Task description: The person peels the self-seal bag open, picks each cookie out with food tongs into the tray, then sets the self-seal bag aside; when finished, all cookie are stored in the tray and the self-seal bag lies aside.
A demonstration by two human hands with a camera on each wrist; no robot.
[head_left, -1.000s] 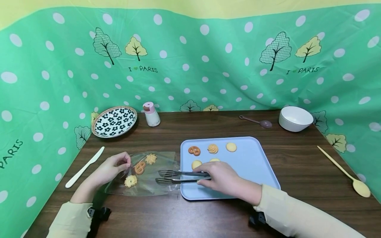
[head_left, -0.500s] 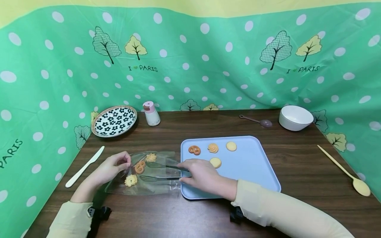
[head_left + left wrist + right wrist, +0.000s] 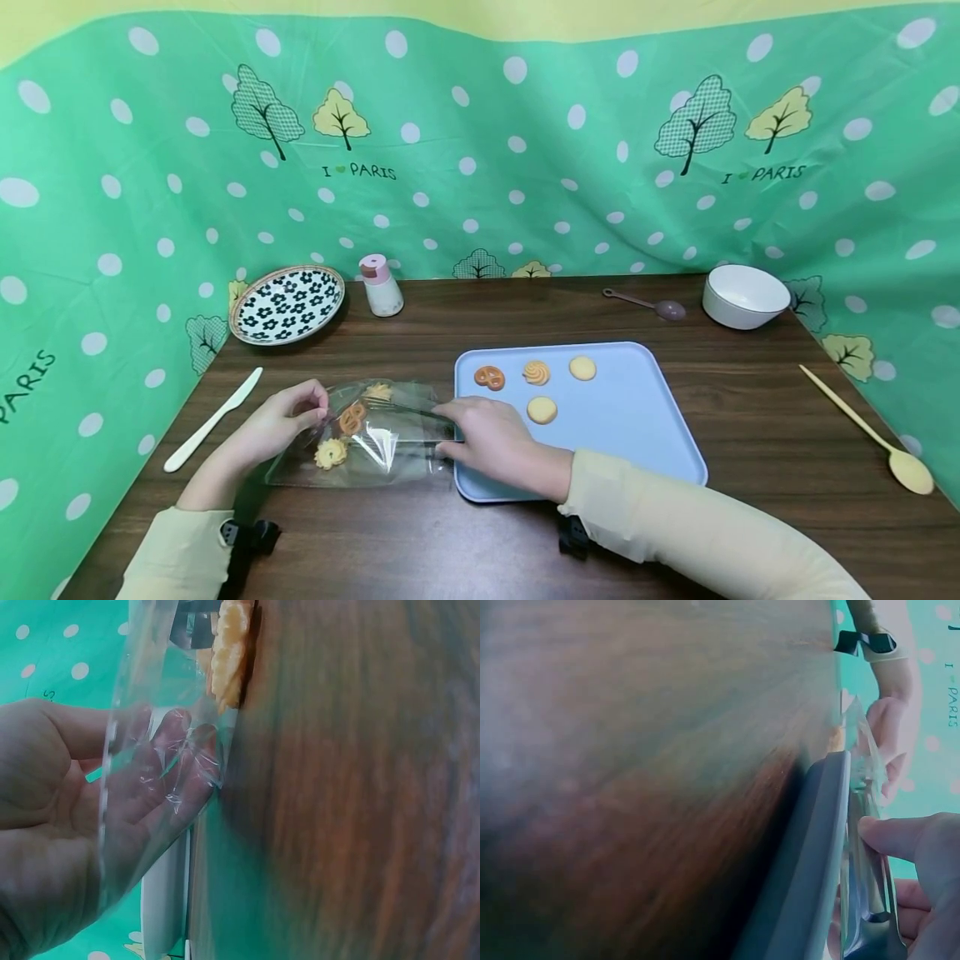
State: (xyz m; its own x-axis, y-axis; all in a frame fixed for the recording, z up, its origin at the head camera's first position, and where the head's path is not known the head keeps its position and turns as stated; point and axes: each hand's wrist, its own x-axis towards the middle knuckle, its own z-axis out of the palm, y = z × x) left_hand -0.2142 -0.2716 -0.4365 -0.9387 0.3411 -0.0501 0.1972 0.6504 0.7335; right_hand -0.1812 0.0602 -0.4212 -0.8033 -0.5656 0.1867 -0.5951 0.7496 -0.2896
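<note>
A clear plastic bag (image 3: pixel 420 467) lies on the table left of the tray, with a pretzel cookie (image 3: pixel 352 419) and two flower-shaped cookies (image 3: pixel 331 454) in it. My left hand (image 3: pixel 281 425) pinches the bag's upper layer at its left part; in the left wrist view the fingers show through the film. My right hand (image 3: pixel 487 442), over the tray's left edge, grips dark tongs (image 3: pixel 868 877) whose front ends reach left into the bag's mouth. Glare on the film hides the tong tips. The blue tray (image 3: pixel 615 442) bears a pretzel cookie (image 3: pixel 490 377), a swirl cookie (image 3: pixel 536 372) and two round cookies (image 3: pixel 542 409).
A white knife (image 3: pixel 213 421) lies at the left. Along the back stand a patterned plate (image 3: pixel 288 304), a pink-topped shaker (image 3: pixel 381 286), a small purplish spoon (image 3: pixel 645 305) and a white bowl (image 3: pixel 745 297). A long wooden spoon (image 3: pixel 870 429) lies at the right.
My right hand has moved left with the tongs, from over the tray into the bag. The bag's film has lifted and shifted around them. My left hand stays in place.
</note>
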